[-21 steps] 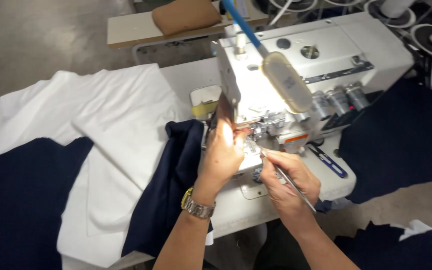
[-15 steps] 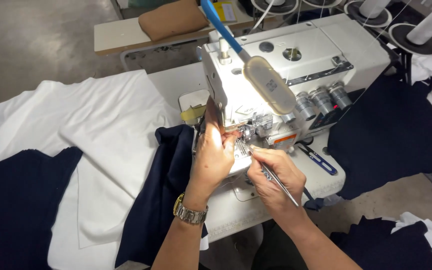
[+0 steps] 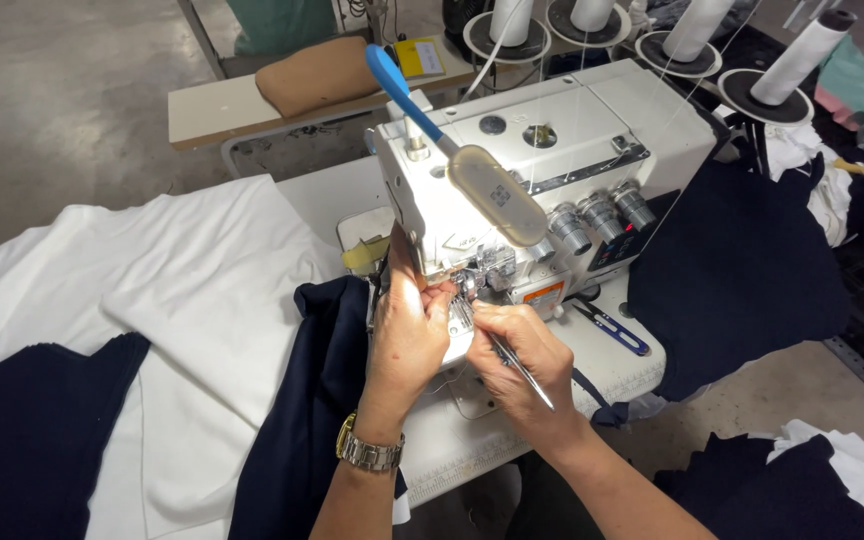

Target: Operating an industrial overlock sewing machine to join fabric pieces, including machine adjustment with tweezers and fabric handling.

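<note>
the left hand (image 3: 407,335) reaches up to the needle area at the front of the white overlock sewing machine (image 3: 542,170), fingers curled and pressed against it; whether it pinches anything, i cannot tell. the right hand (image 3: 517,360), just beside it, is closed around thin metal tweezers (image 3: 522,372) aimed at the same spot. dark navy fabric (image 3: 317,400) hangs left of the hands, over white cloth (image 3: 182,290) on the surface (image 3: 607,365). small blue snips (image 3: 612,328) lie right of the hands.

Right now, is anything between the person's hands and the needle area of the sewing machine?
Nothing visible does. The left hand and the right hand, which holds slim metal tweezers, are both already at the needle area of the white sewing machine. The navy fabric lies beside it.
</note>
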